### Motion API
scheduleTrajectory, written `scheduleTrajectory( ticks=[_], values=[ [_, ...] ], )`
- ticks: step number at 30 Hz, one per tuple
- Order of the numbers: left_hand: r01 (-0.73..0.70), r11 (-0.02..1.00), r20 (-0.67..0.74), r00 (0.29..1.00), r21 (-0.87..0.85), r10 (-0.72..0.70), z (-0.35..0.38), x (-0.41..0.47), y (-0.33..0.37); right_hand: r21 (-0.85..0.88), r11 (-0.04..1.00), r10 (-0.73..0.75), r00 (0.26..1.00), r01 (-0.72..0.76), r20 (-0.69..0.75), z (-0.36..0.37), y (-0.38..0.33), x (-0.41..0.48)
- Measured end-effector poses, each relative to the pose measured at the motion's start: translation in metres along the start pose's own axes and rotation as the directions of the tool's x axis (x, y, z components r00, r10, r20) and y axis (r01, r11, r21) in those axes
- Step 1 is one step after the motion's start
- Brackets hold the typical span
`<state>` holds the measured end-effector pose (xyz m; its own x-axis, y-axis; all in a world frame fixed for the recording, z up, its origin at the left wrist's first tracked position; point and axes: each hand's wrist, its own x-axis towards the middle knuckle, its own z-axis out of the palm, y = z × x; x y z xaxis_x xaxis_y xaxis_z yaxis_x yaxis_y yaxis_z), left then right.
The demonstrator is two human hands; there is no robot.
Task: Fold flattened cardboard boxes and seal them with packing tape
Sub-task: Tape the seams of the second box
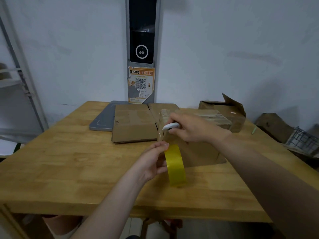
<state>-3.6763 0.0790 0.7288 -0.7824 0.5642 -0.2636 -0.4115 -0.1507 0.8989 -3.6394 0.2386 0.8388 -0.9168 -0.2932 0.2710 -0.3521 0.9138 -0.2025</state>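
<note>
Tape roll [175, 165], being pinched by fingers of the left hand [151, 161] just before the box [198, 152] on the surface [86, 152]; white cutter [170, 125] being clamped by fingers of the right hand [191, 129]; strip [161, 133], if slackened, risks being creased or self-stuck.

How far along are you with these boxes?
A taped brown cardboard box at the back looks done. Now the left hand holds a yellow tape roll and the right hand a small white tool over another brown box. The flattened cardboard stack remains.
</note>
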Motion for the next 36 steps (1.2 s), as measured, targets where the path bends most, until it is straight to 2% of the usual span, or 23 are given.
scheduleTrajectory(
  ticks=[3, 6, 9, 12, 17, 26, 36],
  values=[
    [0.006, 1.000, 0.017, 1.000, -0.008, -0.005, 0.000, -0.003, 0.001, -0.062, 0.998, 0.009, 1.000, -0.009, 0.001, 0.002, -0.001, -0.001],
    [0.001, 1.000, 0.025, 1.000, -0.015, -0.001, 0.000, -0.004, 0.001, -0.018, 0.998, 0.052, 0.998, -0.052, 0.018, 0.004, 0.004, -0.003],
    [-0.001, 1.000, 0.026, 1.000, -0.008, 0.002, 0.000, -0.005, 0.000, -0.051, 0.999, -0.005, 1.000, 0.005, 0.008, 0.001, 0.005, 0.000],
    [-0.013, 1.000, 0.028, 1.000, -0.011, 0.013, 0.001, -0.006, 0.001, -0.042, 0.999, 0.008, 0.999, -0.006, 0.038, -0.001, 0.001, 0.001],
    [-0.051, 0.999, 0.013, 0.999, 0.013, 0.051, 0.001, -0.007, -0.002, -0.159, 0.986, -0.029, 0.995, 0.043, 0.093, 0.005, -0.006, 0.004],
    [-0.082, 0.995, 0.016, 0.996, -0.052, 0.083, 0.004, -0.011, -0.005, -0.338, 0.938, -0.025, 0.987, 0.078, 0.158, 0.018, -0.009, 0.011],
    [-0.067, 0.998, -0.013, 0.998, 0.019, 0.067, 0.005, -0.006, -0.002, -0.335, 0.939, -0.001, 0.977, 0.074, 0.212, 0.000, -0.006, 0.011]
  ],
)
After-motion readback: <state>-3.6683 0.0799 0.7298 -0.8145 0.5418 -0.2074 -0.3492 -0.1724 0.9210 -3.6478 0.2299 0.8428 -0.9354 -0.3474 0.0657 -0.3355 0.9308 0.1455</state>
